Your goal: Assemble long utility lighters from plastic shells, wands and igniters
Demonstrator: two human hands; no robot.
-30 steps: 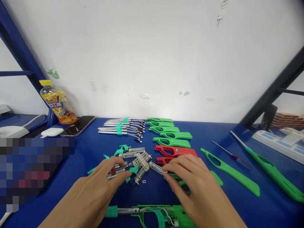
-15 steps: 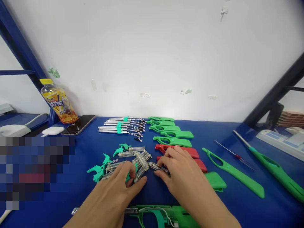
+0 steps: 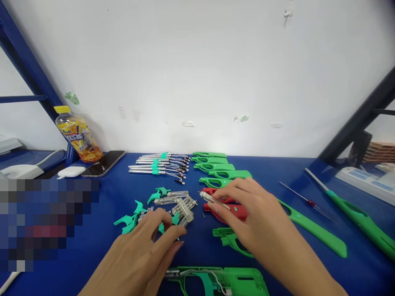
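Observation:
My right hand (image 3: 247, 209) pinches a clear tube with a metal tip (image 3: 212, 199), raised over the red handle shells (image 3: 231, 211). My left hand (image 3: 151, 240) is bent over the near side of a pile of clear tubes (image 3: 185, 209) and teal triggers (image 3: 126, 223); whatever its fingertips may hold is hidden. Below the hands lies an opened green handle (image 3: 247, 279) with a teal trigger and white wire inside. A green shell (image 3: 230, 240) rests under my right wrist.
Metal rods with wires (image 3: 148, 168) and green shells (image 3: 216, 166) line the back. A bottle (image 3: 78, 135) and phone (image 3: 105, 163) stand left. At right lie a red-handled tool (image 3: 311, 202), a long green lighter (image 3: 354, 213) and a power strip (image 3: 364, 181).
My right hand has lifted the clear tube up and to the right, uncovering part of the green shell. My left hand has shifted slightly down and left.

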